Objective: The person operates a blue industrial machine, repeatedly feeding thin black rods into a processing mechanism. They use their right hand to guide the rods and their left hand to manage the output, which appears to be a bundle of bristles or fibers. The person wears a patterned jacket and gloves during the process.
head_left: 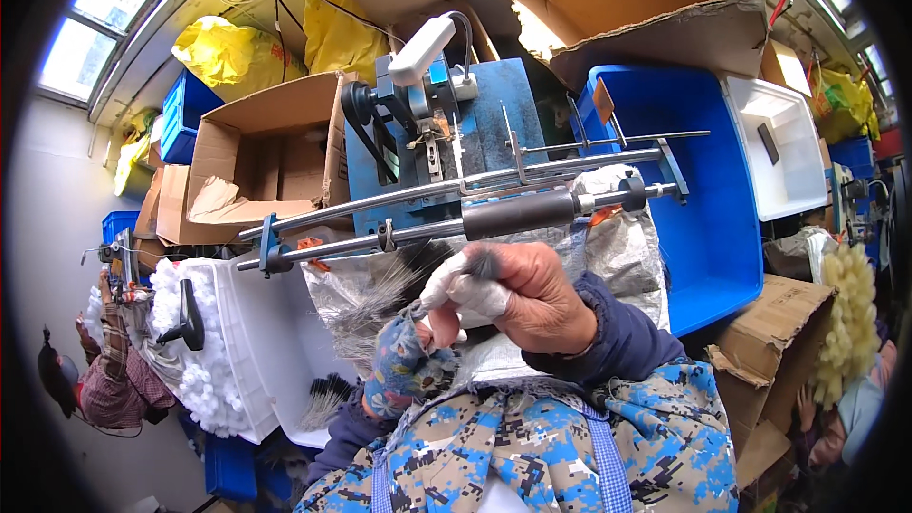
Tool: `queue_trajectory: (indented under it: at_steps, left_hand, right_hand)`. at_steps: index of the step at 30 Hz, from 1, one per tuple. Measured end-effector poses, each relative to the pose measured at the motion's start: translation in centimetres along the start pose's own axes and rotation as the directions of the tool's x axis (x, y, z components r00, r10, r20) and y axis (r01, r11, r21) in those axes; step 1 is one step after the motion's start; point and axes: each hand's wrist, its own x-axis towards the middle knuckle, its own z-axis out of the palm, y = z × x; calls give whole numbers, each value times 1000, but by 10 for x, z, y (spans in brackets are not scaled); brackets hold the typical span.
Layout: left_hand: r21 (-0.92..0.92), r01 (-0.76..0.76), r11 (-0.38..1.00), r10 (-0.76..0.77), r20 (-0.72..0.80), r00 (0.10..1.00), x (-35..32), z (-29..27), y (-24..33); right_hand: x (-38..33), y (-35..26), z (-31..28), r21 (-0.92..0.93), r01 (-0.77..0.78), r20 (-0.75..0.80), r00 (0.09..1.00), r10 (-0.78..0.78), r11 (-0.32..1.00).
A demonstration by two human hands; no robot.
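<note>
Bristle tuft [484,264], dark: probably light, springy, liable to splay; best pinched near the base. Right hand [540,294]: grip closed round tuft. Left hand [443,326]: grip cannot be told.

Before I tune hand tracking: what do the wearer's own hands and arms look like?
Both sleeves are dark navy. Blue flower-patterned cloth covers much of the left hand; the right hand has no full glove, but white wrapping covers some fingers.

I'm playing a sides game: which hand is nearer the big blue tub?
Right. The right hand is just left of the big blue tub; the left hand is farther left and lower.
</note>
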Motion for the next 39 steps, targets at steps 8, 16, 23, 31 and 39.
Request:
queue_trajectory:
  at_steps: [8, 16, 23, 31, 39]
  left_hand:
    - [858, -3, 514, -114, 71, 991, -15, -34, -83]
    - [712, 147, 687, -271, 63, 961, -24, -28, -113]
    - [366, 393, 844, -376, -121, 919, -45, -17, -133]
    - [512, -13, 859, 34, -32, 999, -18, -12, -93]
    - [494, -109, 862, 164, -69, 984, 1, -15, -63]
  right_hand:
    - [48, -60, -69, -992, -35, -4, 969, -247, -118]
    - [115, 20, -129, -781, -199, -247, 969, 0, -593]
    - [111, 35, -132, -756, -191, -213, 976, -41, -627]
    - [108, 34, -138, -795, -128, -124, 991, -47, -593]
    - [108, 32, -136, -780, -141, -159, 987, -24, -609]
